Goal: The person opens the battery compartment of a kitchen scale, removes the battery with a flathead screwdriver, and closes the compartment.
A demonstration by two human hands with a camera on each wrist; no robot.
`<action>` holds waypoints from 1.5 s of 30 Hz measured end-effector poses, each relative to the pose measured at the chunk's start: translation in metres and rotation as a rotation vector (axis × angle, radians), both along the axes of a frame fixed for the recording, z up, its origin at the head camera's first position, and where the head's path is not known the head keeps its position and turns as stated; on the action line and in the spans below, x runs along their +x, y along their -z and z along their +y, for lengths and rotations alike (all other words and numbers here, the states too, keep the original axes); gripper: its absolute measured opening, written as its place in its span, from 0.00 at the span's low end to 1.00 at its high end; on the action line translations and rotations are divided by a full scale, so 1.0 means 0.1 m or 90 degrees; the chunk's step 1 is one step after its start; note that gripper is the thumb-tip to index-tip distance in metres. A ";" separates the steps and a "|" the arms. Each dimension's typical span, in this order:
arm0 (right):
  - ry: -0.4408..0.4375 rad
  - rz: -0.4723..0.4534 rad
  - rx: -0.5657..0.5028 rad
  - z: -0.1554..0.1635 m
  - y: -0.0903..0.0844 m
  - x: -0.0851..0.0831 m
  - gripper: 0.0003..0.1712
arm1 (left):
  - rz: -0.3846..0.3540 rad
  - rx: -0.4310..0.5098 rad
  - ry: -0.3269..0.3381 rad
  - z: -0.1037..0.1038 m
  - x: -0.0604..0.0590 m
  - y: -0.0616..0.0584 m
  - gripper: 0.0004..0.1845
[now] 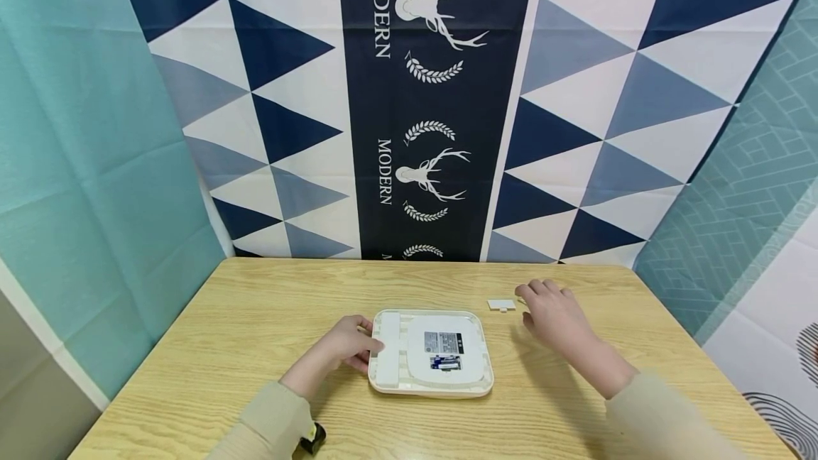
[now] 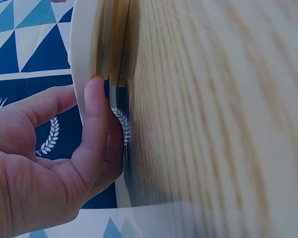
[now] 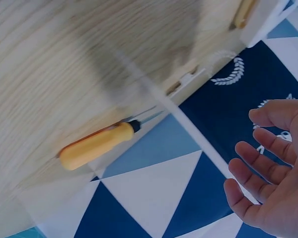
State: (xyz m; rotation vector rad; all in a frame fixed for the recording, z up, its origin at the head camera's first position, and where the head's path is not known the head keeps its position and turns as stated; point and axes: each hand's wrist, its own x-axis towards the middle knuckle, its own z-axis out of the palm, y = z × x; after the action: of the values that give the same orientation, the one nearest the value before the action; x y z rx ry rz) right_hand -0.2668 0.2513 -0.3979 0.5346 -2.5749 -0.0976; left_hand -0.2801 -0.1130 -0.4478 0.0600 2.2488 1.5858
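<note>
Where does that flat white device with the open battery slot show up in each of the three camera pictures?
Head: white device lies centre on the table, left hand at its edge.
Left wrist: its rim at top, thumb against it.
Right wrist: only a corner, top right.
Shared landmark: wooden table.

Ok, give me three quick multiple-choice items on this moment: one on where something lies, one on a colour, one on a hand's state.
1. Where does the small white cover lie?
A. on the table, beyond the scale's far right corner, beside the right hand
B. on top of the scale
C. under the left hand

2. What colour is the screwdriver's handle?
A. green
B. orange-yellow
C. black

3. What is the left hand doing?
A. hanging in the air
B. gripping the screwdriver
C. touching the left edge of the scale

Answers: 1 A, the head view shows the cover on the wood next to the right hand. 2 B, the right wrist view shows an orange-yellow handle. 3 C, the left wrist view shows fingers against the scale's rim.
</note>
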 end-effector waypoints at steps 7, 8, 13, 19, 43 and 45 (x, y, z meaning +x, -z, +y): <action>-0.034 0.024 -0.026 -0.15 -0.05 0.09 0.22 | -0.003 0.002 -0.001 -0.01 0.01 0.00 0.24; -0.039 0.029 -0.028 -0.17 -0.05 0.10 0.22 | -0.003 0.001 -0.002 -0.01 0.01 -0.01 0.24; -0.066 0.054 -0.039 -0.27 -0.03 0.13 0.21 | 0.007 -0.006 -0.003 0.00 0.02 -0.02 0.23; -0.090 0.055 -0.060 -0.38 -0.02 0.17 0.21 | 0.004 -0.006 -0.004 0.00 0.02 -0.03 0.23; -0.247 0.062 -0.054 -0.65 0.16 0.33 0.21 | 0.003 0.012 0.005 -0.03 -0.03 0.00 0.24; -0.257 0.056 -0.047 -0.66 0.18 0.33 0.21 | 0.003 0.009 0.005 -0.03 -0.03 0.01 0.25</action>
State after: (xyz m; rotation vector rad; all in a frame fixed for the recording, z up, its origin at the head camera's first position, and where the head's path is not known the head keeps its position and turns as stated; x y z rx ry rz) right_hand -0.2335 0.1855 -0.4161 0.9835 -2.3248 0.1091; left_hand -0.2835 -0.1155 -0.4484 0.0758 2.2383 1.6001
